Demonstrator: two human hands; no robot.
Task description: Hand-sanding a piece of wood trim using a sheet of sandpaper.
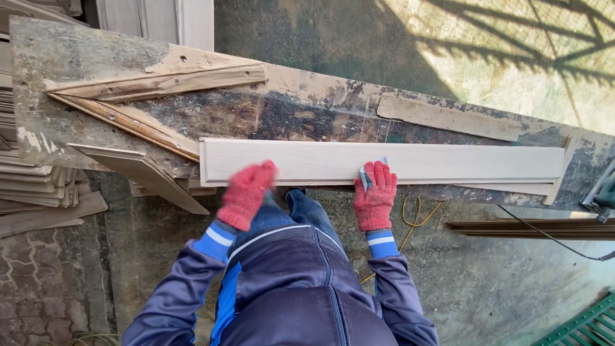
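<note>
Far left of frame: stacked slats [32, 186] beside a worn bench [307, 109]. Upper left of the bench: two nailed battens [160, 83] forming a wedge; a loose board [150, 176] overhung the near edge below them.

Centre: a pale plank [384, 161] lay flat along the bench's near edge, running from centre-left to the right.

Left hand [246, 194], red glove, blurred, sat at the plank's near edge left of centre; grip state could not be told.

Right hand [376, 197], red glove, rested on the plank's near edge at centre, fingers closed over a small grey sanding pad [366, 177] pressed to the wood.

Right: a yellow cord [416, 218] on the floor, a black cable [544, 234], and a power tool [602, 195] at the frame edge.
</note>
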